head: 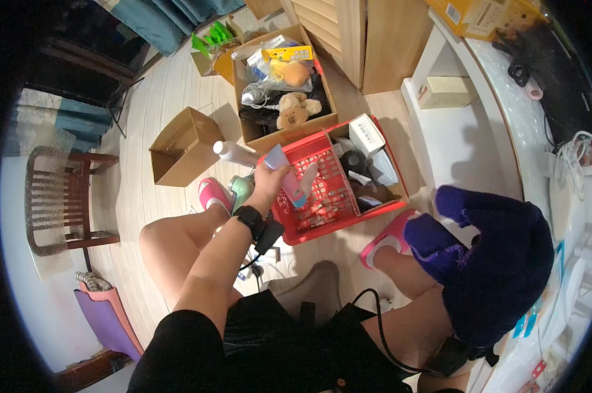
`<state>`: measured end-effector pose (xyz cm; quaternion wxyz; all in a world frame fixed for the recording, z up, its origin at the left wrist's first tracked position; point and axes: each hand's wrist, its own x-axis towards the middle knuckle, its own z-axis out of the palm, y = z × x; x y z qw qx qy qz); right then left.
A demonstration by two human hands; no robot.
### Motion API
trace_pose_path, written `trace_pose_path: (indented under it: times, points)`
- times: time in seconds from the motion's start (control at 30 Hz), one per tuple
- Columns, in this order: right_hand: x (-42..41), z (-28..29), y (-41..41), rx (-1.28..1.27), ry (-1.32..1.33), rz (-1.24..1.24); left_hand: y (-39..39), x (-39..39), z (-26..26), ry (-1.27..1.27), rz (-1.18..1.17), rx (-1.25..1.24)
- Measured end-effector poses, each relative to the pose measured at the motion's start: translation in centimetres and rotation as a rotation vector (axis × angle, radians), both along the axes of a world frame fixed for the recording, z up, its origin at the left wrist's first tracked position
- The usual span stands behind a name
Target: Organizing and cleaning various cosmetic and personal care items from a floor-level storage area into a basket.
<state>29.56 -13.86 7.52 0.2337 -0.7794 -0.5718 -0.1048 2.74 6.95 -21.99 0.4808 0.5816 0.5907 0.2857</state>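
My left hand [270, 182] grips a plastic squeeze tube [291, 186] in lilac, pink and blue, holding it tilted above a red plastic basket [296, 238]. A pale, slender item [307, 179] shows beside the tube; what it is I cannot tell. Just left of the basket is a white bottle [234, 152], partly behind my hand. A cardboard divider splits the basket, and its right side holds a white box [366, 135] and dark items. My right hand is out of view; a dark blue cloth [502, 275] covers the area by my right wrist and thigh.
Beyond the basket stands a cardboard box [288, 132] with a plush bear and a cable. An open carton [185, 147] is on the floor to the left, near a wooden chair [75, 201]. A white desk [492, 98] lines the right. A black cable [381, 324] crosses my lap.
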Motion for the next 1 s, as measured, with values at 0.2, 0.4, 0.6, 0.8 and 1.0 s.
trace_pose_path:
  times: [0.2, 0.4, 0.6, 0.8, 1.0]
  points:
    - [-0.5, -0.3, -0.1, -0.080, 0.225, -0.022, 2.0, 0.8, 1.3, -0.227, 0.014, 0.026]
    - [-0.9, -0.8, 0.5, -0.035, 0.279, -0.114, 3.6, 2.4, 3.2, -0.214, -0.037, 0.223]
    - [-0.7, -0.8, 0.6, -0.056, 0.110, -0.065, 4.2, 2.9, 3.4, -0.226, -0.053, 0.294]
    - [-1.2, -0.7, 0.5, -0.024, 0.258, -0.034, 4.1, 2.5, 3.6, -0.269, -0.054, 0.280]
    - [-1.3, -0.7, 0.2, 0.006, 0.444, -0.024, 3.0, 2.4, 4.5, -0.296, -0.042, 0.259]
